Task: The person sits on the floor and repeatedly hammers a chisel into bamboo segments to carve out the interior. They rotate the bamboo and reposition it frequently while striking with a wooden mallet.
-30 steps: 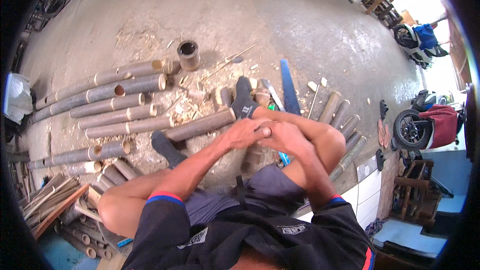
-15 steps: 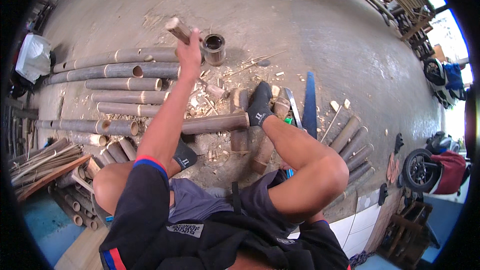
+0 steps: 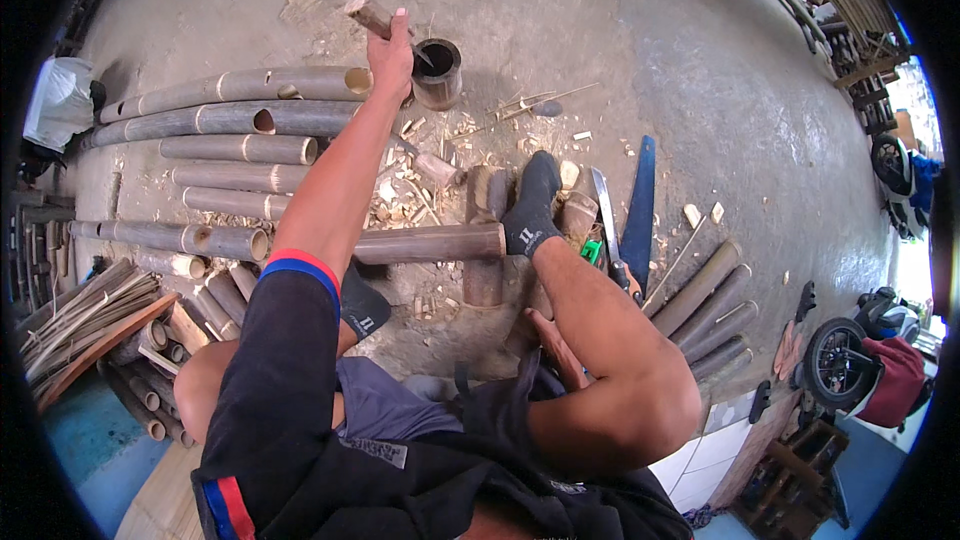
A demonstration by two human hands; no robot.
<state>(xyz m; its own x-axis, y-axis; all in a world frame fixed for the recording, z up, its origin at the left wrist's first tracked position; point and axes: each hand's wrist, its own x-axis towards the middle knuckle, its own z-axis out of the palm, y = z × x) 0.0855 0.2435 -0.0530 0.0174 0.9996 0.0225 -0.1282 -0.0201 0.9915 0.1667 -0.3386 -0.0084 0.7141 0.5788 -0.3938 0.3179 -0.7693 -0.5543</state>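
My left hand is closed around the wooden handle of a metal-bladed tool. Its blade tip points into the mouth of a short upright bamboo cup. Between my knees my right hand is low beside my right thigh, partly hidden by the leg. Its fingers look extended, next to a short brown bamboo piece; contact is hard to tell. A bamboo tube lies crosswise over a short log, its right end against my socked right foot.
Several bamboo poles lie at left, above split strips. Pale chips litter the floor. Right of my foot lie a long blue blade, a knife and a green object. More tubes and a motorbike stand farther right.
My left hand and the tool have shifted slightly up and right, nearer the cup's mouth. My right hand has come into fuller view beside the short bamboo piece; a blue object there no longer shows.
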